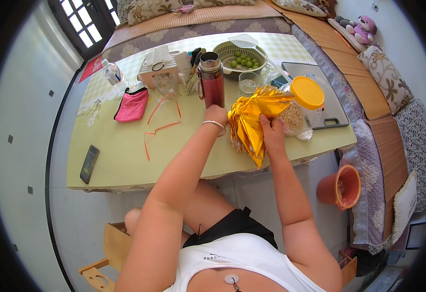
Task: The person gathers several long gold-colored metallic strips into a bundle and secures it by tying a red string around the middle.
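My right hand [273, 134] grips a bundle of folded gold foil paper [255, 118], its thumb on top near the right side. My left hand [216, 115] is at the bundle's left side, close to the base of a dark red vacuum flask [213, 87]; its fingers are mostly hidden, so whether it holds anything does not show. The flask stands upright without a lid. Right of the foil is a clear jar [296, 118] with pale contents and a yellow lid [307, 92]. A thin red ribbon [162, 127] lies on the table to the left.
On the table [125, 157] are a phone [89, 164], a pink cloth pouch [132, 105], a plastic bottle [113, 73], a tissue box [157, 71], a glass [249, 84], a colander [222, 54] with green fruit and a cutting board [335, 106]. An orange bin [328, 188] stands at the right.
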Demonstrator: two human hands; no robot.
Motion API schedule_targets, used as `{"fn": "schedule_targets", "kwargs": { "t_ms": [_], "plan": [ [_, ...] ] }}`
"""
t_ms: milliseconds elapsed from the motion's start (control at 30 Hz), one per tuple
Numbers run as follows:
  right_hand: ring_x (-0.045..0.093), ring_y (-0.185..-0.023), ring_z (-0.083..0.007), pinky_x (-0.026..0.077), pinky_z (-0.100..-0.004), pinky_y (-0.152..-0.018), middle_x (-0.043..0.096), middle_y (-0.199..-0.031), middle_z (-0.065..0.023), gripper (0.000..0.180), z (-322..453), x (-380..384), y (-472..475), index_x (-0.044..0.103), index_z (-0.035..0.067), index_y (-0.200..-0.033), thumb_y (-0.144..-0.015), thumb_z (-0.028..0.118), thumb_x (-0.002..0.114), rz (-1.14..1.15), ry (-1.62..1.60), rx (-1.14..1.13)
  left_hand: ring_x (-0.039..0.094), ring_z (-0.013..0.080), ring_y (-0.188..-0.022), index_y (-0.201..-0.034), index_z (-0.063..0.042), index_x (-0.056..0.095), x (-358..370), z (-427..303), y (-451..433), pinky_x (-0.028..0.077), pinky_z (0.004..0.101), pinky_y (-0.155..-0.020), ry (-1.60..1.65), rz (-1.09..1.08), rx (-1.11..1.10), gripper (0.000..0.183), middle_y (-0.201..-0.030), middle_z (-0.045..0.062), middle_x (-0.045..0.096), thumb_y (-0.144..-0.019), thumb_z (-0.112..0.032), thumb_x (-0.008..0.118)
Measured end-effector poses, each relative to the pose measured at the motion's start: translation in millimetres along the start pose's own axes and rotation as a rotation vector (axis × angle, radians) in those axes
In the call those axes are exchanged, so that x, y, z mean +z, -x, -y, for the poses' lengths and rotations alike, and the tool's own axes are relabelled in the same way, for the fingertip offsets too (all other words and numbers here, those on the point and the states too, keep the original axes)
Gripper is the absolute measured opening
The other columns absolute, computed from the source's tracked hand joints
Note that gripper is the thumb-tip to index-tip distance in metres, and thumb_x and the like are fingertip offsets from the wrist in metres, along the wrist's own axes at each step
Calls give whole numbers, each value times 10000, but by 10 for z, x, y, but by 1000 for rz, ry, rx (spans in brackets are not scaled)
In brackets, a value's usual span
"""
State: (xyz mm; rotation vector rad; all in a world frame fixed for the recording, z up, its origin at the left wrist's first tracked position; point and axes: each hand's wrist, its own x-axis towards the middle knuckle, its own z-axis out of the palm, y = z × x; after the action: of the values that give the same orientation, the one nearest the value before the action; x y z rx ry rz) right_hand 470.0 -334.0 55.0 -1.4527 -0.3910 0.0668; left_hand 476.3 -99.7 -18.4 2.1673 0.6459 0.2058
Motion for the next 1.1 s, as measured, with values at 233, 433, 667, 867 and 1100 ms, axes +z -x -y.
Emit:
{"fn": "schedule_targets", "kwargs": {
  "t_ms": [233,433,667,867,1100],
  "plan": [
    [597,-990,-184,455,-319,-897,658,-1090,-114,333,-31,-94,-4,577,-47,-1168,-973,219,622,-13,13,22,587,227,-551,-781,23,643,-7,-363,217,454,368,-521,93,-13,-146,317,-728,137,652,-935,-242,564],
    [594,-991,-185,455,-321,-897,657,-1091,-114,343,-9,-30,-1,575,-51,-1175,-973,222,624,1,-24,22,626,296,-612,-823,40,669,-57,-265,151,491,421,-605,82,7,-151,405,-744,175,662,-964,-318,541],
    [593,-991,-189,453,-322,-890,656,-1092,-119,354,-5,-62,11,579,-57,-1162,-972,237,627,-30,76,64,643,407,-896,-931,10,706,-183,-404,247,503,456,-808,-264,61,183,527,-901,258,668,-988,-445,444],
    [591,-996,-185,451,-320,-895,654,-1095,-118,364,19,9,3,579,-54,-1172,-972,246,629,-3,34,61,663,275,-842,-1017,20,656,-135,-442,223,525,431,-797,366,27,-272,566,-955,135,683,-933,-534,574],
    [543,-1019,-126,453,-276,-897,596,-1158,-55,354,-98,-82,-10,541,-22,-1243,-992,220,606,5,-68,80,636,177,-860,-1128,-23,617,-358,-1017,654,527,340,-766,906,163,-517,551,-953,53,668,-906,-527,644]
  ]
}}
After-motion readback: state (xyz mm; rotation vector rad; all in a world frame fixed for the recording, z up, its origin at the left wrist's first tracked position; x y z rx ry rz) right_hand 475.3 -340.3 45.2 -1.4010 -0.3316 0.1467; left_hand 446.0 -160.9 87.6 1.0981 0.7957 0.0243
